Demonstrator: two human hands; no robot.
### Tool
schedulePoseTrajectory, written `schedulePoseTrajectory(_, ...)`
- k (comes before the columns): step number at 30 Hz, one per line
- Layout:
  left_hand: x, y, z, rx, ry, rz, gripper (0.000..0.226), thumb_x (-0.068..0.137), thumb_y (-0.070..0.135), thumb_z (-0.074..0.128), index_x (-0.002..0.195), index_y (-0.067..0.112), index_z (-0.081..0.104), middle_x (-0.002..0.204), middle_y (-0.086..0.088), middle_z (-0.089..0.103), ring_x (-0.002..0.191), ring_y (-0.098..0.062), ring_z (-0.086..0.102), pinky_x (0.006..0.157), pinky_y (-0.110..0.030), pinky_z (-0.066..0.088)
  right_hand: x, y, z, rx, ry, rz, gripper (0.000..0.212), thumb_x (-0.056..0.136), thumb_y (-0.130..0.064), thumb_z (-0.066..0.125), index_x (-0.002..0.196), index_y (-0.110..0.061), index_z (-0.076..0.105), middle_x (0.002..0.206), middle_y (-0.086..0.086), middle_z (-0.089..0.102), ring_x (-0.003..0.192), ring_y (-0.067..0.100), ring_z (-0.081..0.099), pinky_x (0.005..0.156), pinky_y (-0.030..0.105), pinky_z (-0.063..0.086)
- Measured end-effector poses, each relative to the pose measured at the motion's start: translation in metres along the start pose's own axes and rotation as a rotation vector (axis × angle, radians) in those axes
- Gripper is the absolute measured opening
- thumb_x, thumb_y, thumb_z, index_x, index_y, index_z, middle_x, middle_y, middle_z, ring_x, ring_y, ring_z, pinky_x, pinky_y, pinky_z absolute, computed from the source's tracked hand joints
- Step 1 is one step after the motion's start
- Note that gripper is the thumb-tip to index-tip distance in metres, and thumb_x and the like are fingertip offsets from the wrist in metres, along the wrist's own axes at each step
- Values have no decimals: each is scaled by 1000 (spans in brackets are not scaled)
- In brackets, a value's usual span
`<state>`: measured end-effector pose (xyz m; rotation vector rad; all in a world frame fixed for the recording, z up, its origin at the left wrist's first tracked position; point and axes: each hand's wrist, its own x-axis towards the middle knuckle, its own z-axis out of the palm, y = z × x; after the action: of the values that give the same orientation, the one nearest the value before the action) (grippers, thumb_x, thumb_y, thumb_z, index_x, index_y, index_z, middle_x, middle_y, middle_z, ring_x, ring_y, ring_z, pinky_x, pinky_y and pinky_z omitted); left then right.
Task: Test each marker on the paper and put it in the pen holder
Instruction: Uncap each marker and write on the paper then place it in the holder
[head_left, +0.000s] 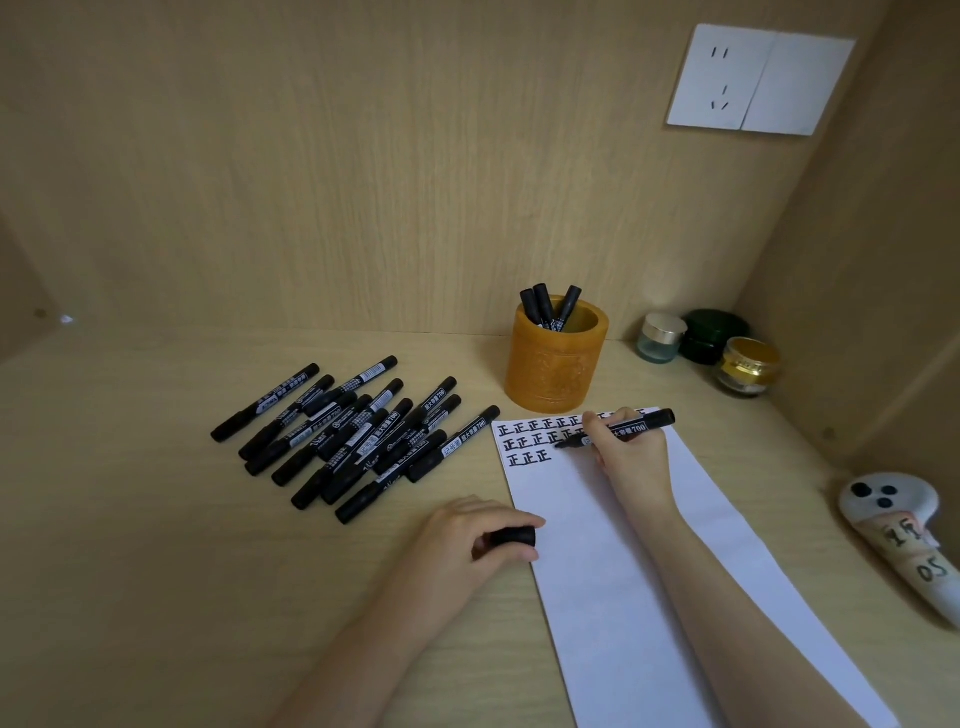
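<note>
My right hand (631, 453) grips an uncapped black marker (636, 427), its tip touching the white paper (649, 571) just right of the third row of written characters. My left hand (472, 535) rests on the desk at the paper's left edge and holds the marker's black cap (514, 537). A pile of several capped black markers (358, 436) lies on the desk to the left of the paper. The orange-brown pen holder (556, 364) stands behind the paper with three black markers in it.
Three small jars (711, 345) stand in the back right corner. A white controller with taped labels (898, 535) lies at the right edge. Wooden walls close in behind and to the right, with a wall socket (758, 80) up high.
</note>
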<state>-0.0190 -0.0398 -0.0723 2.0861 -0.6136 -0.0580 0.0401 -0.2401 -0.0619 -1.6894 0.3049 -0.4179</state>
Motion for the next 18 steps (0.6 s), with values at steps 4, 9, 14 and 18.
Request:
schedulePoseTrajectory(4,1,-1,1,7,9,-9,28,80,30,70,106,38,68,97,17,68,87,0,53,73,-10,41,0,2,0,-15,-13,-15,31,88,-12,64,60,-18,51,51,-9,52,53,10,46,59,28,36)
schedulePoseTrajectory(9,2,-3,2,8,3,-9,27,80,33,69,106,40,67,98,18,68,89,-3,54,76,-15,43,0,3,1,-32,-31,-21,29,88,-14,65,62,-16,52,50,-9,52,52,10,45,59,28,36)
schedulePoseTrajectory(14,1,-2,1,8,0,2,27,81,29,69,108,35,68,96,22,65,90,1,53,74,-9,40,-1,3,1,-52,-45,-31,27,89,-14,64,64,-15,54,47,-14,52,50,5,46,57,25,35)
schedulePoseTrajectory(18,1,-2,1,9,2,0,26,82,29,68,107,36,68,95,20,65,89,0,53,73,-9,39,-1,1,1,-73,-7,-27,26,89,-14,64,65,-17,54,54,-7,53,53,9,48,57,25,36)
